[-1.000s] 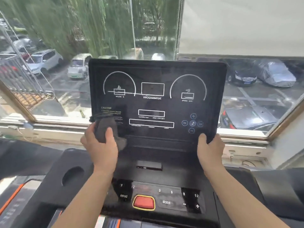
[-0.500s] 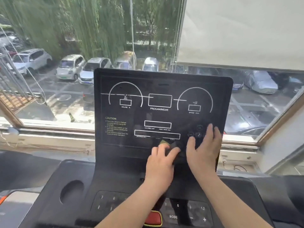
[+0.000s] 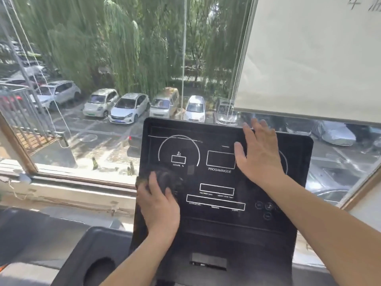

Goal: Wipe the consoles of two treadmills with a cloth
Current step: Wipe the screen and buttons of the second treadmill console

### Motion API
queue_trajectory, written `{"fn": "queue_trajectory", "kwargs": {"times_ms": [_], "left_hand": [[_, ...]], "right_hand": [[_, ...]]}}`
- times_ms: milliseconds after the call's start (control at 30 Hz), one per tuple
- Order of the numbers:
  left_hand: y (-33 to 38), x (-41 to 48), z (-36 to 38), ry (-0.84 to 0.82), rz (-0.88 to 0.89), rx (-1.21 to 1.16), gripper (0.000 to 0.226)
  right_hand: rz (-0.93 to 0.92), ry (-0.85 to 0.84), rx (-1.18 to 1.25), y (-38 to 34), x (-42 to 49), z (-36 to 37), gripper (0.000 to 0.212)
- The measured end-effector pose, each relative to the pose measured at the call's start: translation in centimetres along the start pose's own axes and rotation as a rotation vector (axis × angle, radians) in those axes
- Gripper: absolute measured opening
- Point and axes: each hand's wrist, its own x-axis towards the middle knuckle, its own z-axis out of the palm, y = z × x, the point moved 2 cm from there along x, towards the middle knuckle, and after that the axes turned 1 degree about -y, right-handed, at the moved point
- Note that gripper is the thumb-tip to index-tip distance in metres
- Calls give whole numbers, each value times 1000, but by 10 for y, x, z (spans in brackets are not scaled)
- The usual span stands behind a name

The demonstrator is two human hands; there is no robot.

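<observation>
A black treadmill console point(image 3: 222, 182) with white dial outlines and boxes stands upright in front of me, before a window. My left hand point(image 3: 158, 203) presses a dark bunched cloth point(image 3: 168, 179) against the console's left side, just below the incline dial. My right hand point(image 3: 257, 153) lies flat and spread on the upper right of the screen, its fingertips at the top edge, covering part of the speed dial. Only this one console is in view.
A round cup holder point(image 3: 99, 270) sits in the black tray at the lower left. A small dark slot point(image 3: 208, 262) lies below the screen. Behind are the window sill point(image 3: 72, 188), parked cars outside, and a pale roller blind point(image 3: 313, 56) at upper right.
My left hand slid the cloth from the lower middle of the screen to the left side. My right hand rose from the lower-right buttons to the upper right. The view tilted upward.
</observation>
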Motion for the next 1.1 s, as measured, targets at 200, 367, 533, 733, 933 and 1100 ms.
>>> {"fn": "queue_trajectory", "kwargs": {"times_ms": [200, 367, 533, 733, 933, 1100], "left_hand": [[37, 71, -7, -45, 469, 82, 57], [111, 87, 18, 118, 181, 9, 57], [194, 8, 86, -80, 494, 41, 75], [226, -83, 136, -458, 1085, 33, 74], [173, -24, 99, -192, 1075, 76, 62], [85, 47, 37, 78, 470, 78, 57]], "right_hand": [[16, 59, 58, 22, -5, -9, 56], [381, 107, 179, 71, -27, -28, 61], [619, 83, 609, 108, -40, -25, 44], [803, 173, 883, 125, -51, -39, 47], [654, 208, 707, 111, -57, -37, 47], [707, 193, 723, 92, -59, -14, 54]]}}
